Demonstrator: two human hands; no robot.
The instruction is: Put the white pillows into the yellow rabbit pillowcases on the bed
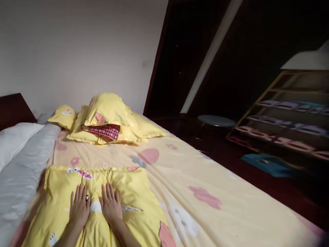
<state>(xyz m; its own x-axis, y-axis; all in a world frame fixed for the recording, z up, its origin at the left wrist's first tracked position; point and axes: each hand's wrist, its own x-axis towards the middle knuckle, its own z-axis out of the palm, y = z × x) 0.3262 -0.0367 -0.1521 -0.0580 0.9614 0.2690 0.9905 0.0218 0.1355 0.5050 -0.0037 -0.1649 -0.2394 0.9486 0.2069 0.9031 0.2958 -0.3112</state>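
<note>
Both palms flat on the yellow bedding

From the head view, the left hand (80,207) and the right hand (111,206) lie side by side, backs up, on a yellow printed bedding piece (135,197) at the near part of the bed. Whether it is a pillow or a folded cover is hard to tell. Neither grip is closed on anything: the fingers are extended and point away from the wearer, the left ones a little spread, the right ones mostly together, with a gap between the two hands.

The piece rests on the patterned sheet (185,171), just beside the grey-white bedding (28,173). Its far edge is slightly gathered, and creases run between the hands towards the wearer. Beyond it, well apart, sits a pile of yellow pillows (110,108) with a red checked cloth (106,131) showing beneath the top one.

The step in hand looks like pressing or smoothing the fabric. The next move, as I judge it, calls for open palms and light, even pressure outward across the creases, without dragging the sheet below.
</note>
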